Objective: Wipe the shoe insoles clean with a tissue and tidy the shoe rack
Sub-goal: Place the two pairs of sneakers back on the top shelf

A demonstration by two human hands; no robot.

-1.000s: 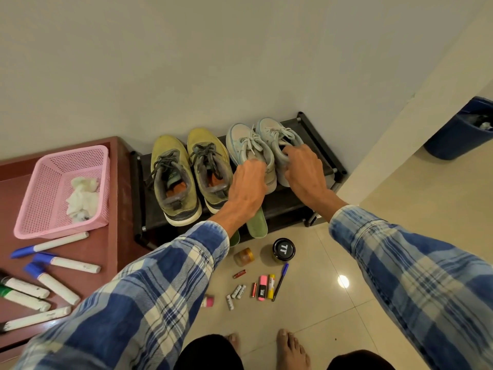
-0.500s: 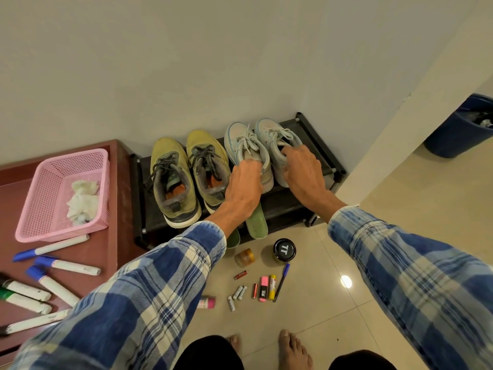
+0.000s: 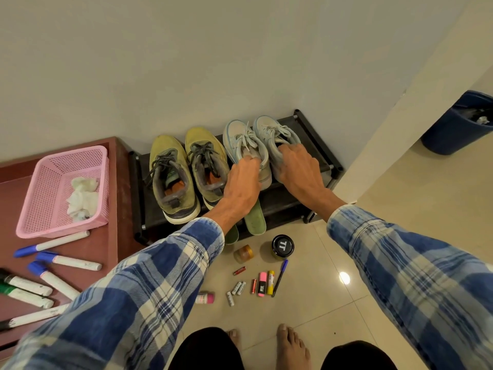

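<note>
A black shoe rack (image 3: 314,134) stands against the wall. On its top shelf sit a pair of olive-yellow sneakers (image 3: 170,177) on the left and a pair of pale grey-blue sneakers (image 3: 240,140) on the right. My left hand (image 3: 241,182) grips the collar of the left grey sneaker. My right hand (image 3: 298,169) grips the collar of the right grey sneaker (image 3: 272,129). Two green insoles (image 3: 255,220) poke out from the lower shelf under my left wrist. Crumpled white tissue (image 3: 81,196) lies in a pink basket (image 3: 40,225).
The basket sits on a reddish-brown cabinet (image 3: 106,244) with several markers (image 3: 66,263). On the tiled floor below the rack lie two small jars (image 3: 282,246), batteries (image 3: 237,288), highlighters (image 3: 262,284) and a pen. A blue bin (image 3: 453,129) stands far right. My bare feet (image 3: 292,345) are near.
Both hands slid the grey-blue sneakers slightly back and straighter on the top shelf; their grip on the collars stays the same.
</note>
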